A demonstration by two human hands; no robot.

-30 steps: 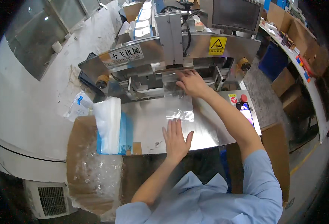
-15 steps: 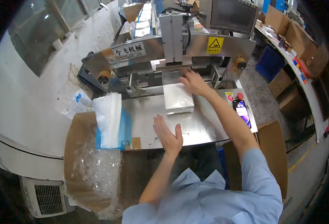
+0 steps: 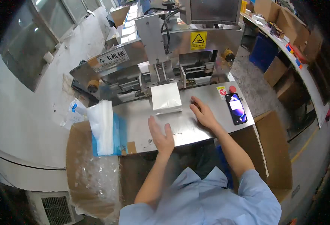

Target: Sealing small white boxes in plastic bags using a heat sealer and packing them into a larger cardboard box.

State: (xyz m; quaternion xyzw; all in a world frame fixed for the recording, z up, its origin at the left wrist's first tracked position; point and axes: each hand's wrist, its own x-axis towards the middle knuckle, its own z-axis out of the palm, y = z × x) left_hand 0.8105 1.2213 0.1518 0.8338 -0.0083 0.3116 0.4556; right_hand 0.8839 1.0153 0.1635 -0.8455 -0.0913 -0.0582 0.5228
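Observation:
A square white pack in clear plastic film (image 3: 166, 96) lies on the metal worktop (image 3: 135, 120), against the front of the machine (image 3: 152, 41). My left hand (image 3: 162, 138) hovers just in front of the pack's near edge, open, with its thumb apart from the fingers. To the right of the pack my right hand (image 3: 204, 114) is open too, palm turned inward. Neither hand holds anything, and a gap shows between each hand and the pack. Behind the pack, the machine's two metal side arms and its middle slide stand close together.
A blue holder (image 3: 119, 131) with a stack of clear-white plastic sleeves (image 3: 102, 127) stands at the worktop's left. A cardboard box (image 3: 77, 150) lined with plastic film sits below it. At the right are a phone (image 3: 236, 108), a red button (image 3: 232, 89) and another cardboard box (image 3: 273, 146).
My right hand has come back from behind the pack to its right side. The machine's side arms have moved inward and its slide has come down behind the pack. The view has shifted.

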